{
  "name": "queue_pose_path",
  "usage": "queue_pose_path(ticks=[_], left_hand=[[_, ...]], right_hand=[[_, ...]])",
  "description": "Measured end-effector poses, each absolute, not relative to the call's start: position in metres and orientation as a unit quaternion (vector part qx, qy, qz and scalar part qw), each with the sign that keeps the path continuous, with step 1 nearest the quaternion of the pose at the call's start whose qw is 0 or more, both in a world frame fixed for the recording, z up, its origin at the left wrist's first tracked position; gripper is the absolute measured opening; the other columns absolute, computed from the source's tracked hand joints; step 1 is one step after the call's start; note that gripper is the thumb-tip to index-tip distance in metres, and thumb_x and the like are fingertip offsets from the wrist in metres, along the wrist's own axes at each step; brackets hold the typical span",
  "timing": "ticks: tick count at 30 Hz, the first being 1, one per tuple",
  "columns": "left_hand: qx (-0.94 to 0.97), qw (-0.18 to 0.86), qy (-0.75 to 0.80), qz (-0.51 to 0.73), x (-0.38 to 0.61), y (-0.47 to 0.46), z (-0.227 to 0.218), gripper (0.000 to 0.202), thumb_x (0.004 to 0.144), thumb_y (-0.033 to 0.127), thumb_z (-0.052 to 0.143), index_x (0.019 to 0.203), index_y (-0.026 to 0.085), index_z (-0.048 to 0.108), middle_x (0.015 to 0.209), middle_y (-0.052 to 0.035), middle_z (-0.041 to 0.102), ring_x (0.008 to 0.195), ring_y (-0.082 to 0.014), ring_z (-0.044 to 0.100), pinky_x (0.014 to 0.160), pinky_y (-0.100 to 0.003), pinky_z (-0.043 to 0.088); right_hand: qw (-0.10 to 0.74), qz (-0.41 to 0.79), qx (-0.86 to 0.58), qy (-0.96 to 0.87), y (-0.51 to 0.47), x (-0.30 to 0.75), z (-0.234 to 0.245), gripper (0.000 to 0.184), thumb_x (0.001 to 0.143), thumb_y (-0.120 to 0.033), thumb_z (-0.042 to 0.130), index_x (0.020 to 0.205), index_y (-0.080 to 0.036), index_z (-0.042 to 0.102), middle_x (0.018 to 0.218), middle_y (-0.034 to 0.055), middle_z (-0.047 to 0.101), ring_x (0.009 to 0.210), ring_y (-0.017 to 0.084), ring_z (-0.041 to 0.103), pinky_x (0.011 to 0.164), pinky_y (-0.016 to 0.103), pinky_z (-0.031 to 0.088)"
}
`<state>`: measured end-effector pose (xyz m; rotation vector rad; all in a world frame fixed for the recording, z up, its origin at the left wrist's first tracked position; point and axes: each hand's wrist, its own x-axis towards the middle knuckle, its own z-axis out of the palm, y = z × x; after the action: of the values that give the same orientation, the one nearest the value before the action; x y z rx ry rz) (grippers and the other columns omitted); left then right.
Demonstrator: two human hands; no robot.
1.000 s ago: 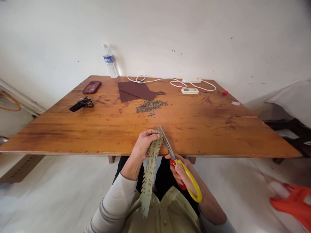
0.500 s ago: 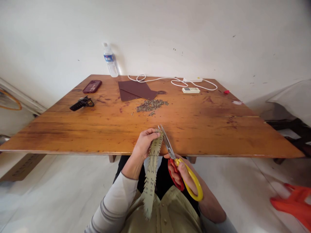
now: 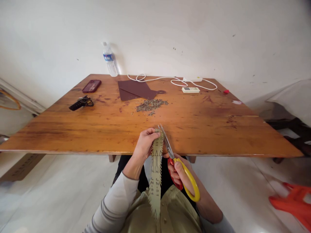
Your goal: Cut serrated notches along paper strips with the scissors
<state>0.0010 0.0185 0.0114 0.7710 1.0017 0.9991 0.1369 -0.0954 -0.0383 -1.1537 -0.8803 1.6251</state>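
Note:
A long strip of sandpaper (image 3: pixel 156 174), its pale printed back marked "JZ-51" and its edges cut into a fringe, hangs down toward my lap. My left hand (image 3: pixel 146 141) pinches its upper end near the table's front edge. In my right hand (image 3: pixel 178 171) are scissors (image 3: pixel 170 150) with one red and one yellow handle. Their blades point up and away, slightly apart, along the right side of the strip's top. Beyond my hands, a pile of small clippings (image 3: pixel 151 105) lies on the wooden table (image 3: pixel 102 136).
Behind the clippings lie dark red sheets (image 3: pixel 136 89). A bottle (image 3: pixel 109 61), a phone (image 3: pixel 91 86) and a black bunch of keys (image 3: pixel 81 103) are at the left. A white cable (image 3: pixel 157 78) and a pale remote (image 3: pixel 190 90) lie at the back. An orange bag (image 3: pixel 291 202) is on the floor.
The strip's lower end has swung to the right. My right hand and the scissor handles have shifted slightly left, and the blades look a little closer together.

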Motion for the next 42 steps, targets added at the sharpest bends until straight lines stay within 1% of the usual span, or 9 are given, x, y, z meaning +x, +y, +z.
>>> queue_pose_path(ticks=[2,5,13,18,24,30,33,37,42], left_hand=[[0.346,0.692,0.449,0.447,0.001,0.019,0.011,0.025,0.053,0.026,0.080,0.057,0.017,0.057,0.049,0.0056,0.052,0.042,-0.0068,0.042,0.043,-0.022,0.031],[0.342,0.694,0.449,0.446,0.000,0.019,0.010,0.024,0.054,0.025,0.080,0.058,0.017,0.058,0.049,0.0055,0.052,0.042,-0.0070,0.043,0.044,-0.022,0.032],[0.309,0.706,0.446,0.454,0.001,0.017,0.009,0.031,0.053,0.027,0.084,0.059,0.018,0.056,0.050,0.0059,0.052,0.042,-0.0070,0.044,0.044,-0.021,0.034],[0.299,0.713,0.455,0.443,0.000,0.018,0.010,0.027,0.052,0.027,0.083,0.061,0.017,0.059,0.053,0.0038,0.057,0.045,-0.0083,0.048,0.045,-0.022,0.035],[0.297,0.709,0.468,0.436,0.001,0.017,0.011,0.030,0.054,0.029,0.084,0.059,0.018,0.056,0.051,0.0054,0.053,0.045,-0.0078,0.045,0.047,-0.022,0.035],[0.304,0.698,0.488,0.428,0.004,0.016,0.015,0.027,0.057,0.031,0.082,0.061,0.018,0.058,0.054,0.0047,0.056,0.048,-0.0088,0.048,0.051,-0.023,0.038],[0.296,0.703,0.489,0.423,0.004,0.017,0.014,0.025,0.058,0.031,0.081,0.063,0.018,0.061,0.057,0.0037,0.058,0.050,-0.0100,0.051,0.053,-0.024,0.041],[0.288,0.705,0.494,0.420,0.004,0.018,0.014,0.023,0.059,0.030,0.080,0.064,0.018,0.061,0.056,0.0037,0.059,0.049,-0.0104,0.051,0.053,-0.025,0.042],[0.255,0.727,0.495,0.402,0.002,0.021,0.019,0.022,0.056,0.028,0.082,0.064,0.018,0.063,0.055,0.0029,0.061,0.048,-0.0110,0.053,0.051,-0.025,0.042]], right_hand=[[0.461,0.669,-0.479,-0.334,-0.095,0.135,-0.037,0.074,0.067,-0.082,0.070,0.105,-0.021,0.054,0.059,-0.0133,0.034,0.041,0.002,0.014,0.032,0.014,0.018],[0.457,0.665,-0.494,-0.325,-0.094,0.132,-0.033,0.077,0.063,-0.084,0.072,0.104,-0.021,0.054,0.058,-0.0133,0.036,0.040,0.002,0.015,0.030,0.014,0.023],[0.473,0.654,-0.444,-0.389,-0.100,0.134,-0.030,0.075,0.075,-0.086,0.059,0.111,-0.021,0.055,0.066,-0.0083,0.040,0.043,0.005,0.026,0.035,0.017,0.029],[0.473,0.636,-0.438,-0.424,-0.102,0.134,-0.028,0.060,0.085,-0.081,0.052,0.093,-0.022,0.054,0.060,-0.0092,0.037,0.042,0.005,0.021,0.036,0.018,0.024],[0.468,0.629,-0.475,-0.400,-0.102,0.130,-0.021,0.062,0.083,-0.079,0.059,0.105,-0.021,0.056,0.061,-0.0075,0.041,0.042,0.008,0.027,0.035,0.021,0.026],[0.489,0.619,-0.490,-0.371,-0.100,0.123,-0.016,0.059,0.082,-0.079,0.059,0.092,-0.021,0.057,0.058,-0.0086,0.034,0.045,0.008,0.023,0.039,0.022,0.022],[0.488,0.608,-0.507,-0.367,-0.098,0.121,-0.011,0.058,0.082,-0.077,0.060,0.092,-0.020,0.061,0.057,-0.0070,0.035,0.047,0.011,0.029,0.042,0.023,0.027],[0.492,0.617,-0.503,-0.352,-0.095,0.118,-0.005,0.057,0.081,-0.076,0.063,0.093,-0.020,0.066,0.063,-0.0017,0.046,0.058,0.017,0.044,0.048,0.026,0.039],[0.471,0.638,-0.491,-0.360,-0.094,0.122,0.003,0.059,0.083,-0.077,0.059,0.096,-0.021,0.068,0.062,-0.0021,0.045,0.050,0.014,0.034,0.042,0.025,0.030]])
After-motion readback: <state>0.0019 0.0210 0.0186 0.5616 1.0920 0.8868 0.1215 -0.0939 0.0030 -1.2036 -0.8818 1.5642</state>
